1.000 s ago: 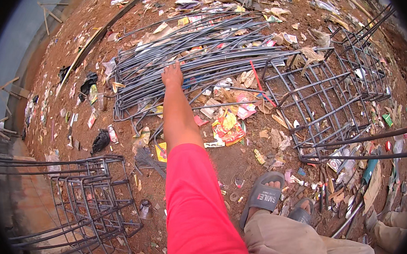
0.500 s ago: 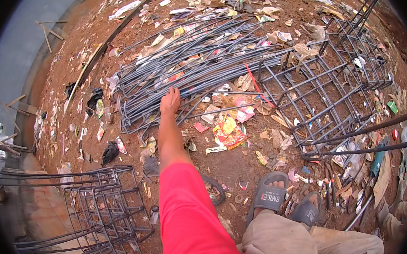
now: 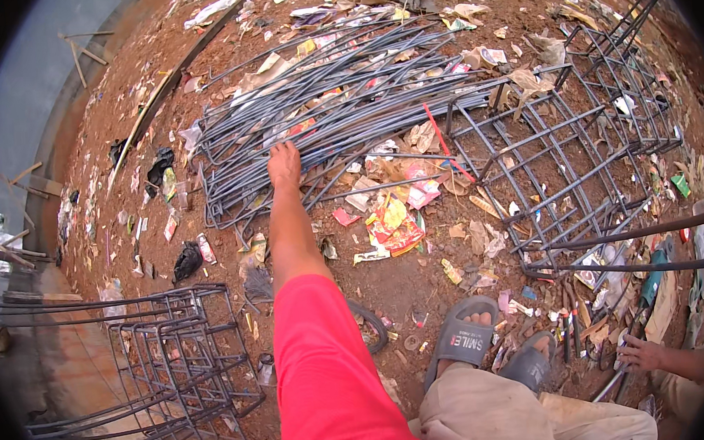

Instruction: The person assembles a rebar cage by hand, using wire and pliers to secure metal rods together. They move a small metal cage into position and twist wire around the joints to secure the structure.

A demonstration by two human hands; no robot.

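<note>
My left hand (image 3: 284,166), at the end of a red sleeve, reaches forward to the near side of a pile of steel rods (image 3: 377,123). Its fingers look curled over rods near the pile's left part; how many they hold is hidden. The long grey rods lie roughly side by side, some crossing, with bent ends at the left. My right hand is out of the picture.
Rebar cages stand at right (image 3: 563,170) and lower left (image 3: 176,350). Another person's hand (image 3: 644,354) holds a small greyish thing at lower right. A coil (image 3: 369,326) lies near my sandals (image 3: 468,335). Litter and a black bag (image 3: 187,262) cover red soil.
My left hand has shifted slightly left along the rod pile. At the lower right, another person's hand and forearm have come into view. The pile appears otherwise unchanged.
</note>
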